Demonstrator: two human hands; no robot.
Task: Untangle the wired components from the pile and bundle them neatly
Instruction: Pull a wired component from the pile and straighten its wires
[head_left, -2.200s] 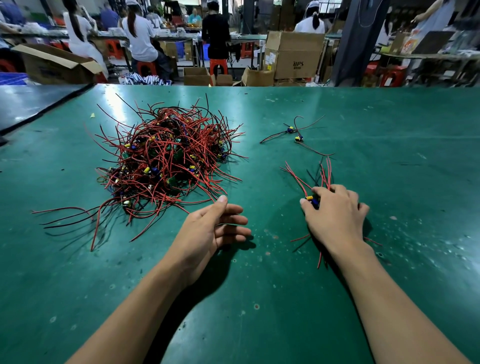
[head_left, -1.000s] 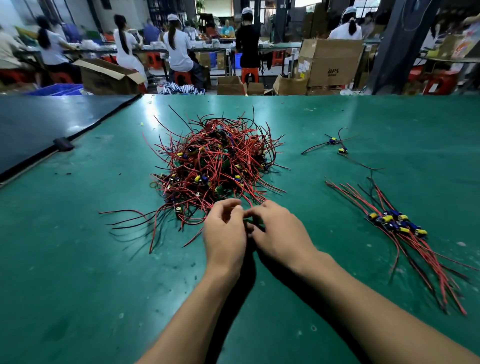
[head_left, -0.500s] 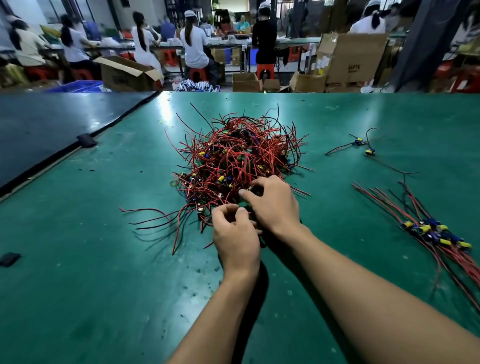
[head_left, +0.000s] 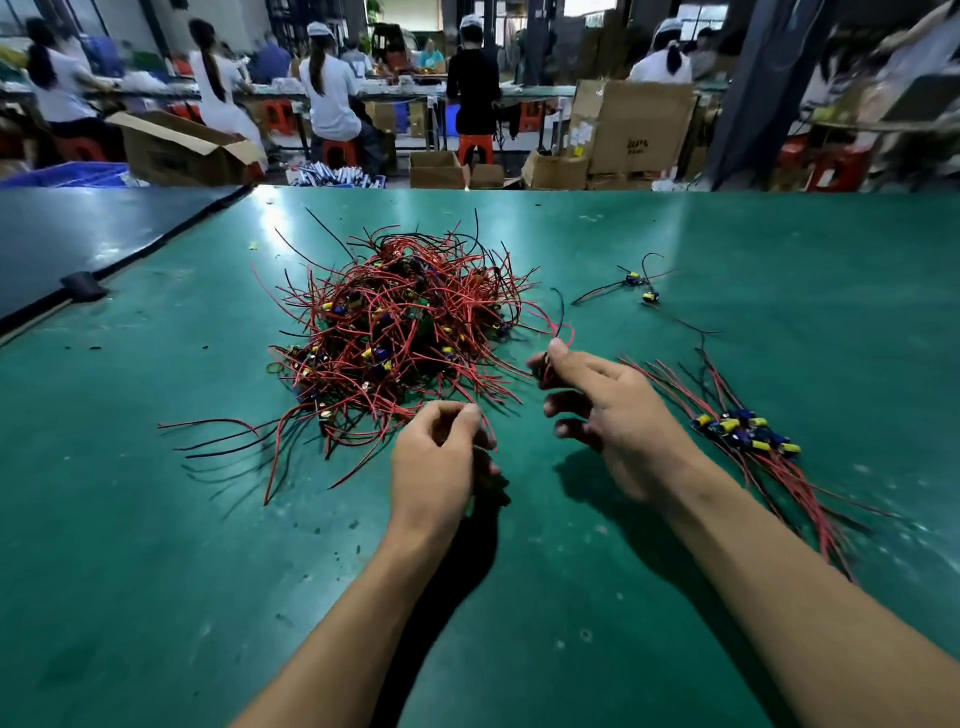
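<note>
A tangled pile of red and black wired components (head_left: 400, 327) with yellow and blue parts lies on the green table (head_left: 156, 545). My left hand (head_left: 441, 462) sits at the pile's near edge, fingers curled round red wires that trail from the pile. My right hand (head_left: 608, 415) is lifted to the right of the pile and pinches a small wired component between thumb and forefinger; its red wire curls above the fingers. A sorted bundle of components (head_left: 748, 431) lies to the right of my right hand.
Two loose wired components (head_left: 641, 288) lie far right of the pile. A dark table (head_left: 62, 244) adjoins on the left, with a black block (head_left: 83, 286) at the seam. Beyond the far edge are cardboard boxes (head_left: 639, 130) and seated workers.
My right hand has pulled away from the pile to the right and risen, with a component pinched. My left hand stays at the pile's near edge. The camera view shifted slightly.
</note>
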